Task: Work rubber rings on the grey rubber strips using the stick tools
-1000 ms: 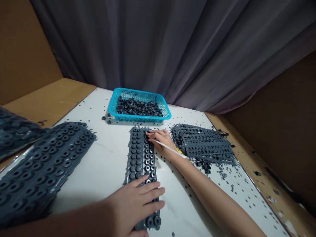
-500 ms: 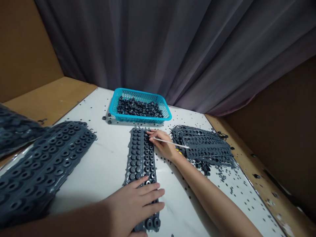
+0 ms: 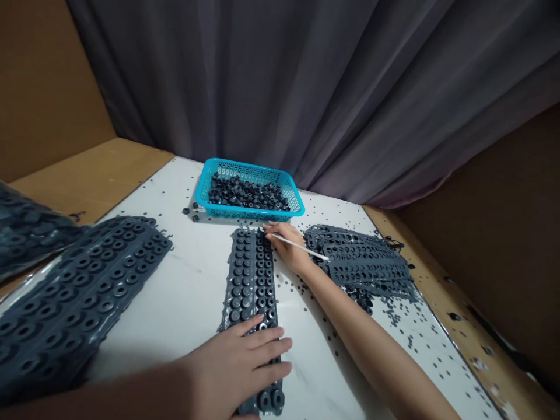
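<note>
A dark grey moulded rubber sheet (image 3: 237, 280), with rows of round raised pieces, lies lengthwise in front of me. My left hand (image 3: 245, 359) rests flat across its near end, fingers spread. At the sheet's far right corner, my right hand (image 3: 289, 248) is closed on a thin white stick (image 3: 301, 247), which slants back to the right. Its fingertips touch the last pieces of the right-hand row; the stick's working tip is hidden by the fingers.
Beyond the sheet stands a blue basket (image 3: 249, 210) of small black rubber pieces. Stacked perforated sheets (image 3: 367, 262) lie right, amid scattered black bits. More uncut sheets (image 3: 87, 286) and a plastic bag of dark parts (image 3: 30, 230) are left. A grey curtain (image 3: 262, 81) hangs behind.
My right hand has shifted slightly toward the sheet's far end, and the white stick has tilted a little more steeply. My left hand stays in place on the sheet.
</note>
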`<state>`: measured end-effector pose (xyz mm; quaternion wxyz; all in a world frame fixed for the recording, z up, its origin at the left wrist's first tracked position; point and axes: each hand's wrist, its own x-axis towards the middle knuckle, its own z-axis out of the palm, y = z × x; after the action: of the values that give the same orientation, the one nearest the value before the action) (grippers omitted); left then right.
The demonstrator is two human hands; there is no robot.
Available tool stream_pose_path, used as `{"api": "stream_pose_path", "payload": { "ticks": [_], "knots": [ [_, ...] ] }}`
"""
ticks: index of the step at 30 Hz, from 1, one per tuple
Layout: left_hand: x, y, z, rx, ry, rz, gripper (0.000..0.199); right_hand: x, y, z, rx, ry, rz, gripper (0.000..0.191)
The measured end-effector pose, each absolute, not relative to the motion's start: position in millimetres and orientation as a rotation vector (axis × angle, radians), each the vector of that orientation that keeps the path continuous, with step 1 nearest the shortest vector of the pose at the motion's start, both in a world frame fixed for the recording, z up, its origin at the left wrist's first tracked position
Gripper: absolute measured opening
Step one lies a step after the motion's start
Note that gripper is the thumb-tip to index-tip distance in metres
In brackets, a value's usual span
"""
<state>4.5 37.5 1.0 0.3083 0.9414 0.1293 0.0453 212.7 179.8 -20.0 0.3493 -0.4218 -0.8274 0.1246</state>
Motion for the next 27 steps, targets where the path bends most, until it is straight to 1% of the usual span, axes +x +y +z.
{"api": "stream_pose_path", "payload": {
  "ticks": [2,6,10,15,17,22,27],
  "knots": [
    [5,37,0,2.487,0.351,0.14,0.059,213,176,-21,-1.046,-2.115,0.443,0.007],
    [6,36,-1,2.516,0.346,0.105,0.068,213,170,-21,-1.028,-2.13,0.486,0.008],
    [6,37,0,2.525,0.346,0.059,0.075,212,174,-19,-1.099,-2.253,0.337,0.009],
    [4,40,5,2.532,0.318,0.075,0.075,211,188,-18,-1.195,-2.428,0.079,0.013],
    [4,41,7,2.532,0.288,0.083,0.07,213,192,-17,-1.29,-2.408,-0.009,0.014],
    [5,39,-2,2.52,0.301,0.225,0.046,228,185,-14,-1.454,-2.221,-0.081,0.012],
    [7,29,-22,2.597,0.273,0.391,0.037,247,155,-1,-1.419,-2.015,-0.008,0.011]
  ]
}}
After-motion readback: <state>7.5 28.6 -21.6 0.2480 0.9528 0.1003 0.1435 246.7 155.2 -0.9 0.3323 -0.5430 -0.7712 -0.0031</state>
